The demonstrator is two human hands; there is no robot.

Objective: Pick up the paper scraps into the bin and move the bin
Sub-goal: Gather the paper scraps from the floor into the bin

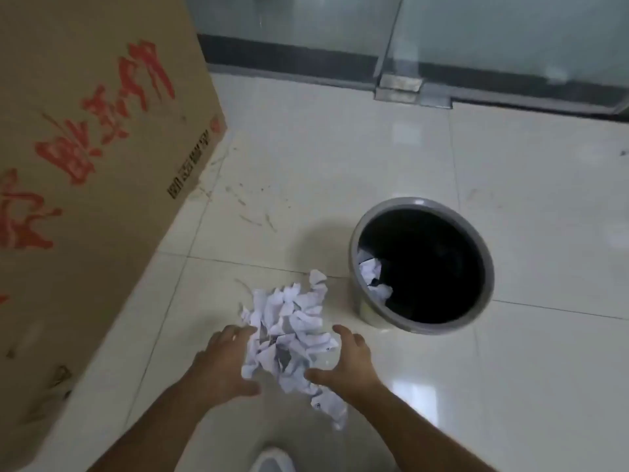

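A pile of torn white paper scraps (292,332) lies on the pale tiled floor. My left hand (221,366) rests at the pile's left edge with fingers spread, touching the scraps. On the pile's right side my right hand (347,362) is also spread, thumb against the paper. Neither hand grips anything. To the upper right of the pile stands a round grey bin (364,308) with a black liner; a few crumpled scraps (372,274) lie inside against its left wall.
A large cardboard box (85,165) with red lettering stands close on the left. A glass partition (408,35) with a metal floor hinge (400,85) runs along the back. A grey shoe tip (272,461) shows at the bottom edge.
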